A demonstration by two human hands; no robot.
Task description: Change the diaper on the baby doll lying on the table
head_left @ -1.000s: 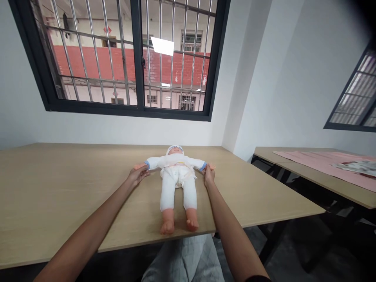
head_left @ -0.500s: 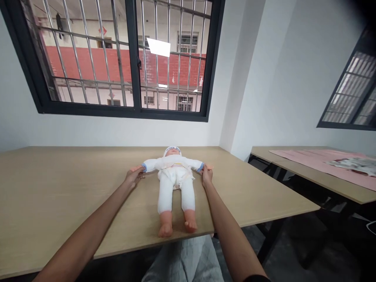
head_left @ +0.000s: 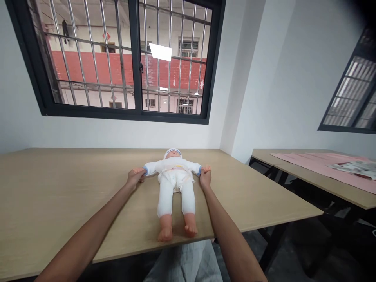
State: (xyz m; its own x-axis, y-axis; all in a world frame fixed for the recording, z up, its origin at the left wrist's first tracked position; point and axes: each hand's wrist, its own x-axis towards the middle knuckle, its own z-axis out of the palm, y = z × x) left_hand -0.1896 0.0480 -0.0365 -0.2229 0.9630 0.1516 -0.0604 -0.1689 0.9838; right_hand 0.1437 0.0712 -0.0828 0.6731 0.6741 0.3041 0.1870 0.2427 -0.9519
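A baby doll [head_left: 175, 178] lies on its back on the wooden table, its feet towards me near the front edge. It wears white clothes with blue cuffs and a white cap with dark lettering. Its arms are stretched out to both sides. My left hand [head_left: 135, 177] is closed around the doll's hand and cuff on the left. On the other side, my right hand [head_left: 206, 178] grips the doll's other hand by the blue cuff. My fingertips are partly hidden under the doll's hands.
The light wooden table [head_left: 73, 196] reaches to the white wall below a barred window [head_left: 126, 58]. At the right stands a second table [head_left: 293, 172] with a pink cloth [head_left: 311, 161] and a patterned white cloth [head_left: 357, 167] on it.
My right hand and the doll's arm in it have shifted slightly inward. My left hand stays on the doll's other arm. The whole view has tilted up a little.
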